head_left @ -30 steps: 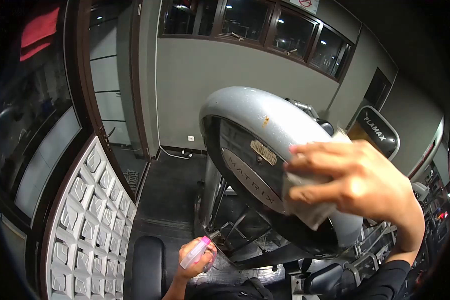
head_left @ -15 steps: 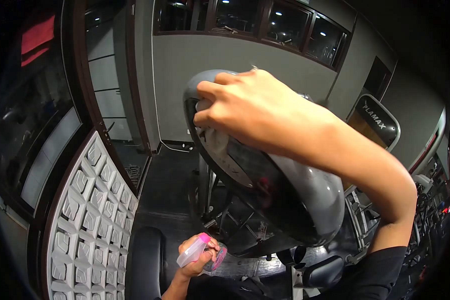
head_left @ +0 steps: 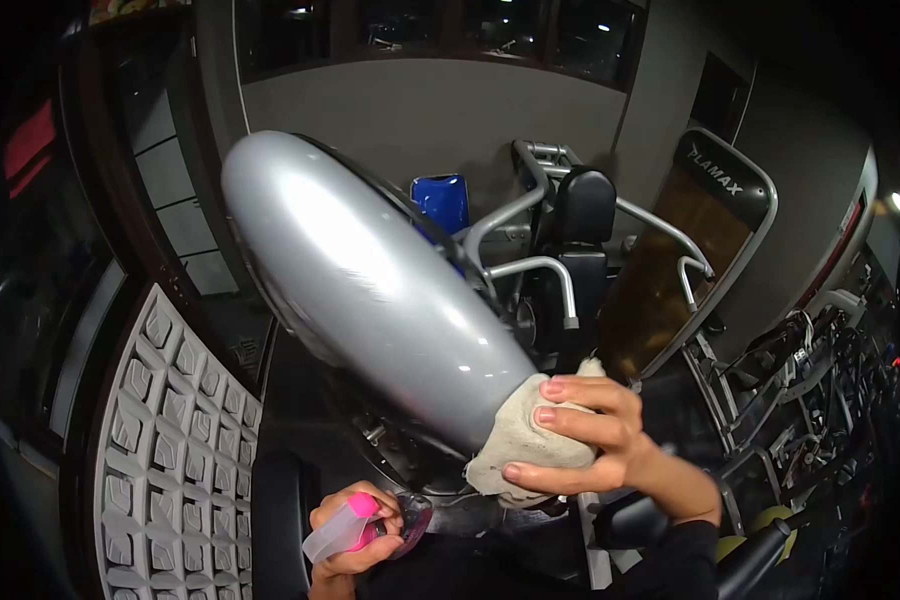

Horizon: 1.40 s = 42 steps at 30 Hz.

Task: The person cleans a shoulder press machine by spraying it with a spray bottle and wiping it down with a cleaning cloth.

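Observation:
A large glossy silver machine housing (head_left: 370, 290) slants across the middle of the view, from upper left to lower right. At its lower right end my right hand (head_left: 610, 432) grips a crumpled off-white cloth (head_left: 515, 440) and presses it against the rounded surface. Low in the view, my left hand (head_left: 373, 553) is wrapped round a spray bottle (head_left: 332, 536) with a pale translucent spray head and pink parts. The bottle's body is partly hidden behind the fingers.
Behind the housing stand a gym machine with a black padded seat (head_left: 585, 205), a blue panel (head_left: 440, 203) and a tall PLAMAX-marked shroud (head_left: 685, 240). A white patterned partition (head_left: 175, 450) lines the left. More gym equipment (head_left: 810, 370) fills the right.
My right hand has moved from the housing's upper left end down to its lower right end with the cloth. The view has shifted, showing the silver top. My left hand keeps the spray bottle.

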{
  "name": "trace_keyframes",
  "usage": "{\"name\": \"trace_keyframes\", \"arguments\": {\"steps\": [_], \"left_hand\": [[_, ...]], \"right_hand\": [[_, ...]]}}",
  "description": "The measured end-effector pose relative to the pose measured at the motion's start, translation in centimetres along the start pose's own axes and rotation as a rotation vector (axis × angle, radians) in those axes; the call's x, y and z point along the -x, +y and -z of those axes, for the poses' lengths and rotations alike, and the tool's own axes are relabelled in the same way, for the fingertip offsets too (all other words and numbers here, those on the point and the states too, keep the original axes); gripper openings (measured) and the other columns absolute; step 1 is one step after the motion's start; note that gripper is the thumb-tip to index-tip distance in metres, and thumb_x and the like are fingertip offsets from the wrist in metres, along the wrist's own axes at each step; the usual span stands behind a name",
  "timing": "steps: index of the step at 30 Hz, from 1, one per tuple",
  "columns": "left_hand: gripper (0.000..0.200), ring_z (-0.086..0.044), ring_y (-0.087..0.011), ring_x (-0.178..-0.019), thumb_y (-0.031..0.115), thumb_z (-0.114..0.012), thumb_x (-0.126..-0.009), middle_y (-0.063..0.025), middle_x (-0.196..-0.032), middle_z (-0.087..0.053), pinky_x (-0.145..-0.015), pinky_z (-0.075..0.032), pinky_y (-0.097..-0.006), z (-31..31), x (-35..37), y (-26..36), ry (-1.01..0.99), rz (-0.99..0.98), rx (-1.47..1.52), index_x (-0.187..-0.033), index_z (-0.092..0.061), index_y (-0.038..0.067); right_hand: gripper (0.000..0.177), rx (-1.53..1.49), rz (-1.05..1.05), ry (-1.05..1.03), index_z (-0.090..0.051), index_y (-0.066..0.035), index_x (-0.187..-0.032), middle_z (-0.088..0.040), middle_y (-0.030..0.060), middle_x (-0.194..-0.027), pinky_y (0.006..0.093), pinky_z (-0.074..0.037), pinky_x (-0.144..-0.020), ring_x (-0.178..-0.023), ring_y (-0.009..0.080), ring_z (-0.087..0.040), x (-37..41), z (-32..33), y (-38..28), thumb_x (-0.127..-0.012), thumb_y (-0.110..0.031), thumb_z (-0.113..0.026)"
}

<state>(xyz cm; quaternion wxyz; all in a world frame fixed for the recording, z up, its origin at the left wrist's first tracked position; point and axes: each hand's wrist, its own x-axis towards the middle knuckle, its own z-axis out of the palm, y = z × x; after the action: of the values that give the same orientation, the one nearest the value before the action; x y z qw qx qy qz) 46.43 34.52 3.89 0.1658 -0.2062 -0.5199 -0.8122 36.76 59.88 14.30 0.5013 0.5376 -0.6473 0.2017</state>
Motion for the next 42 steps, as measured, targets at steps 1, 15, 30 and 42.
{"name": "trace_keyframes", "arguments": {"steps": [1, 15, 30, 42], "left_hand": [[0.031, -0.062, -0.0191, -0.061, 0.001, -0.080, -0.067, -0.0189, -0.077, -0.062, -0.058, -0.051, -0.0295, -0.9, 0.3, -0.6, 0.004, 0.009, -0.004, -0.086, -0.058, -0.008], [0.023, -0.063, -0.0239, -0.068, 0.002, -0.070, -0.077, -0.0141, -0.074, -0.062, -0.062, -0.052, -0.0363, -11.2, 5.8, -7.7, 0.239, 0.064, 0.029, -0.096, -0.059, -0.007], [0.065, -0.062, -0.0178, -0.071, -0.012, -0.074, -0.069, -0.0137, -0.100, -0.056, -0.068, -0.050, -0.0325, -14.8, 7.0, -6.4, 0.084, 0.219, -0.199, -0.127, -0.045, -0.004], [0.024, -0.068, -0.0259, -0.074, 0.001, -0.075, -0.070, -0.0171, -0.086, -0.069, -0.078, -0.052, -0.0435, -14.4, 4.9, -6.3, 0.036, -0.041, -0.287, -0.089, -0.064, -0.008]], "right_hand": [[0.035, -0.035, -0.050, 0.030, -0.072, -0.030, -0.095, -0.058, 0.0029, -0.107, 0.0296, -0.058, -0.078, -0.096, 0.0216, -0.062, 1.8, 0.1, -0.2, -0.064, -0.018, -0.082], [0.053, -0.488, -0.892, 0.204, -0.051, -0.006, -0.114, -0.048, 0.0192, -0.117, 0.0369, -0.047, -0.088, -0.105, 0.0299, -0.055, 18.3, -3.5, -3.5, -0.069, -0.002, -0.077], [0.042, -0.542, -0.897, 0.190, -0.057, -0.006, -0.111, -0.053, 0.0199, -0.117, 0.0378, -0.047, -0.092, -0.107, 0.0313, -0.058, 19.8, -3.0, -3.1, -0.072, 0.000, -0.073], [0.042, -0.549, -0.859, 0.198, -0.054, -0.009, -0.107, -0.048, 0.0233, -0.118, 0.0433, -0.049, -0.091, -0.110, 0.0365, -0.056, 14.2, -1.8, -3.2, -0.073, -0.007, -0.077]]}}
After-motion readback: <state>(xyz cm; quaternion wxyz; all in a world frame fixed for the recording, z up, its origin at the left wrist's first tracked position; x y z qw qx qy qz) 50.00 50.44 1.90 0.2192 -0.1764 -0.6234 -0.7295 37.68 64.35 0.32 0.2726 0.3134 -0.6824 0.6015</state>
